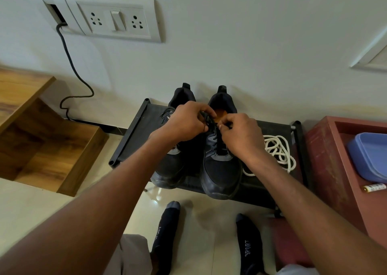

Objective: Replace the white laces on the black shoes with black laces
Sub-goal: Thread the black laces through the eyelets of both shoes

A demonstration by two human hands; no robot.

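Two black shoes stand side by side on a low black rack [134, 132], toes toward me. The right shoe [222, 170] carries a black lace [209, 119] threaded through its eyelets. My left hand [186, 122] and my right hand [240, 136] meet over that shoe's tongue, each pinching part of the black lace near the top eyelets. The left shoe [173, 166] is partly hidden under my left forearm, with a dark lace showing near its collar. A loose pile of white laces [276, 151] lies on the rack to the right of the shoes.
A red wooden box [326, 161] at the right holds a blue lid [368, 155] and a battery [374, 187]. A wooden shelf unit [52, 145] stands at the left. A black cable [71, 65] runs down the wall from a socket panel [113, 19]. My socked feet [167, 230] rest on the tiled floor.
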